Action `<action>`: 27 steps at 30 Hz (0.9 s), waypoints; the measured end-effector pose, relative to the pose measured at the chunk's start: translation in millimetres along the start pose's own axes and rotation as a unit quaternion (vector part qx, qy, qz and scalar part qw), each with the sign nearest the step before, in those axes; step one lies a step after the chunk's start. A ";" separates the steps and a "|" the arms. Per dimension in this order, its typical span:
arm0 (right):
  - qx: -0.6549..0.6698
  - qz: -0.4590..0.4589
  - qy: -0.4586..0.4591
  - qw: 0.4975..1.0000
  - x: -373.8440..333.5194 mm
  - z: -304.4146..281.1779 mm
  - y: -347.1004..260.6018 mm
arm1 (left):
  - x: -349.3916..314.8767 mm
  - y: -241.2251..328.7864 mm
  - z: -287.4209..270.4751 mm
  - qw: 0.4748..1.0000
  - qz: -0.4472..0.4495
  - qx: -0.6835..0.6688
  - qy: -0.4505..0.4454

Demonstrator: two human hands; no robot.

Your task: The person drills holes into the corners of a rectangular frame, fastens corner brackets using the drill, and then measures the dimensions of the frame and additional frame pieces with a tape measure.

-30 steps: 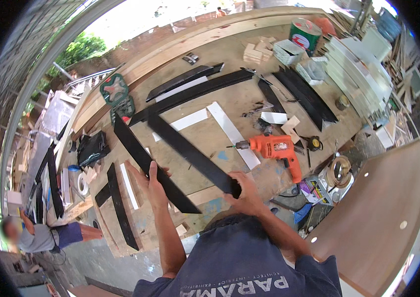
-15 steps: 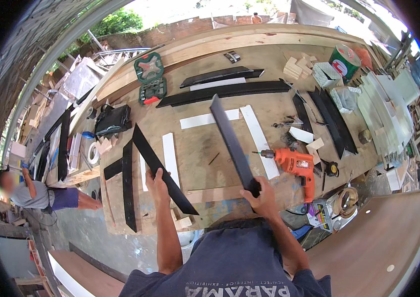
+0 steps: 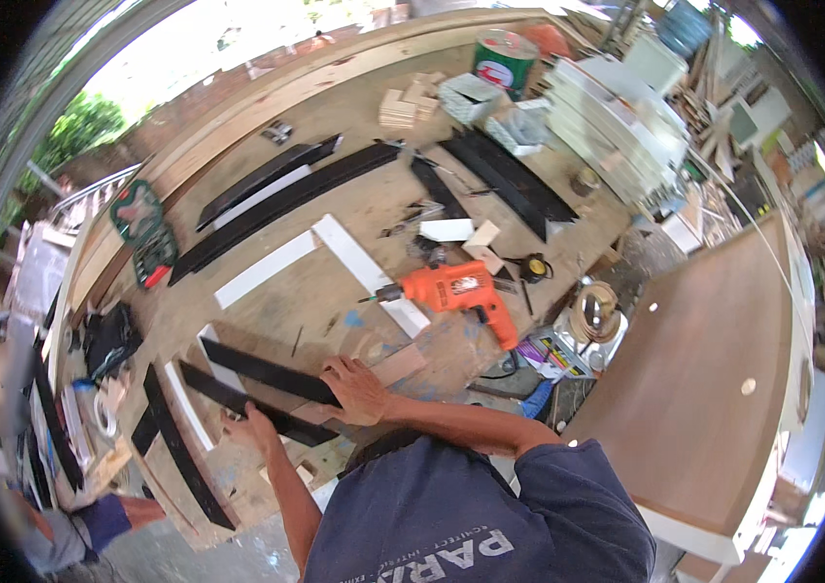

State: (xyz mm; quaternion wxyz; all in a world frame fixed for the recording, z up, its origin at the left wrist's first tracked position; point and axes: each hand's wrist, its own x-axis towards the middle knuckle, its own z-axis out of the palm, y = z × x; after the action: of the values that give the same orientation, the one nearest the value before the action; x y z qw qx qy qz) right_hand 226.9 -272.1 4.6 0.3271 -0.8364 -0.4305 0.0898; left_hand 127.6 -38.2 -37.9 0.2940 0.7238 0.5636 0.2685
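Observation:
Two black mitred strips lie nearly parallel in front of me, slanting down to the right. On the nearer black strip [image 3: 213, 391], my left hand [image 3: 255, 429] grips the lower edge around its middle. My right hand [image 3: 356, 391] is closed over the right end of the farther black strip [image 3: 267, 369]; some of its fingertips are hard to make out. Under and beside these strips show a white strip [image 3: 191, 406] and another white piece [image 3: 223, 358]. To the left lies a black strip [image 3: 184, 452] with a short black piece [image 3: 144, 430] against it.
An orange drill [image 3: 456, 290] lies right of my hands, its bit pointing left. Beyond are white strips [image 3: 267, 269], long black strips [image 3: 286, 212], wood blocks [image 3: 408, 105] and a green can [image 3: 505, 63]. A green tool case [image 3: 145, 233] stands open at left. Another person [image 3: 72, 534] is at lower left.
My right hand has brought its black strip down and left, beside the other one. The left hand's strip has lowered too. The view has swung right.

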 end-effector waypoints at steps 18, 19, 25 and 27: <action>-0.269 0.553 0.221 0.757 -105.2 -193.0 257.0 | -2.3 65.1 -42.6 0.983 0.080 -0.156 -0.052; -0.240 0.536 0.264 0.765 -111.8 -192.6 276.8 | -6.5 71.4 -35.9 0.963 0.075 -0.235 -0.107; 0.062 0.311 0.504 0.804 -96.4 -215.8 143.0 | -69.1 155.5 -50.1 0.846 0.083 -0.334 -0.408; 0.198 0.176 0.449 0.853 -81.1 -201.3 71.4 | -95.6 177.9 -46.9 0.783 0.076 -0.348 -0.511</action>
State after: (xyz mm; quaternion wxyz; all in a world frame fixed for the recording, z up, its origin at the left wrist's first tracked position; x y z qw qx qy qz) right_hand 311.4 -459.5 104.3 0.6224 -0.7650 -0.0553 -0.1562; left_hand 189.8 -159.7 118.2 0.7491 0.6443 0.1425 0.0589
